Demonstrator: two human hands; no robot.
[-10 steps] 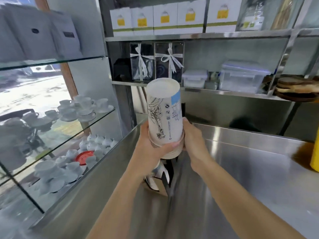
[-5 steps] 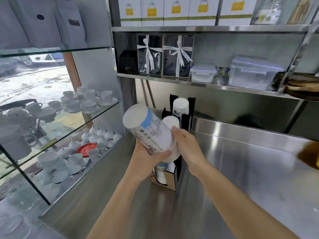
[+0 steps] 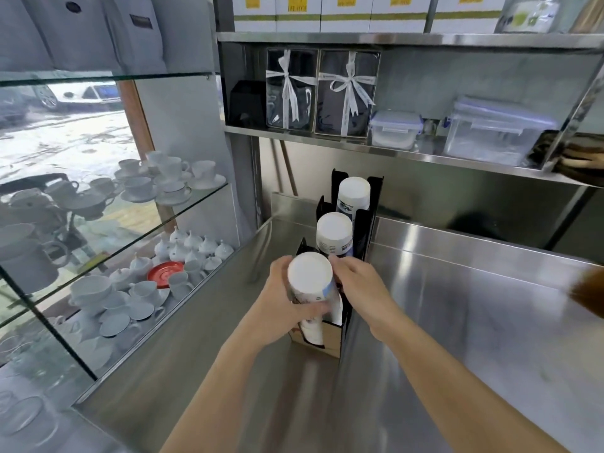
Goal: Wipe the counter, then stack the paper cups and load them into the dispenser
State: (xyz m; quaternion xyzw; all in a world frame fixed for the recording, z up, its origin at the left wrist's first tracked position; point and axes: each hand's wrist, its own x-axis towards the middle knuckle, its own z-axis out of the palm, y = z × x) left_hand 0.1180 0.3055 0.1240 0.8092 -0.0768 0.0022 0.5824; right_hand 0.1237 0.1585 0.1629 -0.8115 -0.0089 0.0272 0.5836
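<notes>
1. My left hand (image 3: 284, 302) is wrapped around the stack of paper cups (image 3: 310, 282), thumb across the front of it, fingers curled behind.
2. The stack stands base-up and nearly upright in the nearest slot of the black dispenser (image 3: 366, 230), its lower part already down between the slot's walls.
3. My right hand (image 3: 359, 286) is at the stack's right side, fingers bent loosely toward it; I cannot tell whether they press the cups or only rest beside them.
4. Two more cup stacks fill the slots behind: the middle stack (image 3: 334, 233) just beyond my hands and the rear stack (image 3: 353, 194) at the back.
5. The dispenser sits on the steel counter (image 3: 457, 322), against its left rear corner.
6. To the left, glass shelves (image 3: 183, 204) carry white teacups and saucers (image 3: 170, 174).
7. Above, a steel shelf (image 3: 392, 148) holds two ribboned gift boxes (image 3: 346, 93) and clear lidded containers (image 3: 496, 135).
</notes>
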